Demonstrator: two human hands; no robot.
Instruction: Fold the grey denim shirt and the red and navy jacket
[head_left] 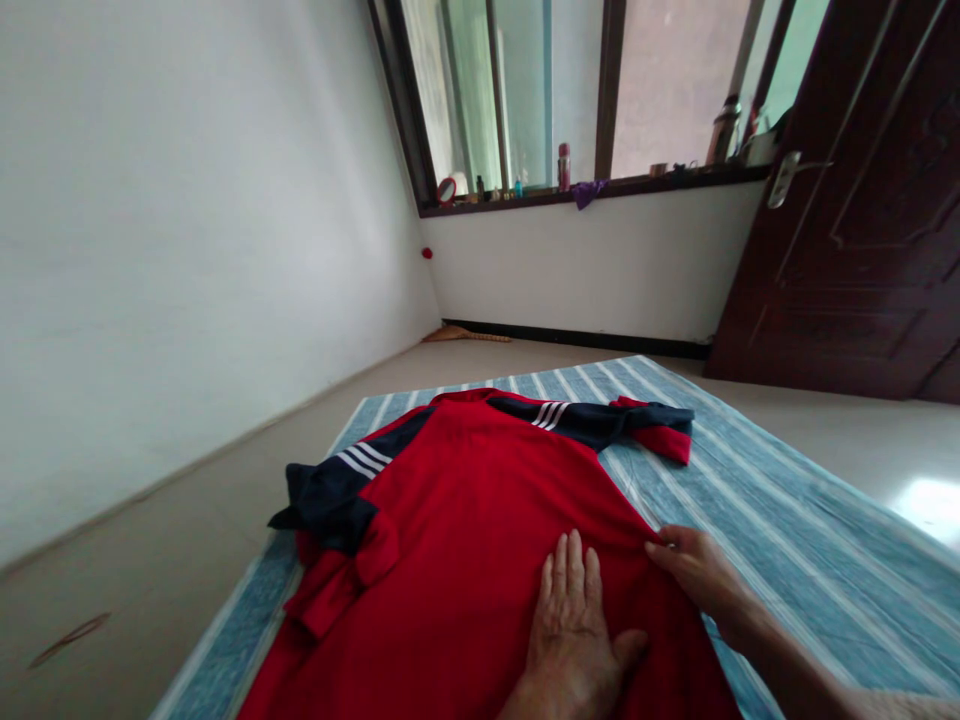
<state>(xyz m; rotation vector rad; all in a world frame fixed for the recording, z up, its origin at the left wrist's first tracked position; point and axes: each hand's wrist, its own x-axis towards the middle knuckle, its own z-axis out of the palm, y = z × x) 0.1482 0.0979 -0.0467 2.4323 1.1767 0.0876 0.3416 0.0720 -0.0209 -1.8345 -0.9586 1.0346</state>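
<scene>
Currently, head view: red long-sleeved top [480, 500] with navy sleeve panels [592, 425] lies spread on a blue-and-white striped sheet [787, 540], collar away from the person. Left hand [571, 630]: palm down on the red body fabric, fingers extended, grasping nothing. Right hand [701, 572]: thumb and fingertips pinching the top's side edge; garment extends leftward from this grip, bare sheet to its right. Both sleeves lie beyond the hands, ends folded.
</scene>
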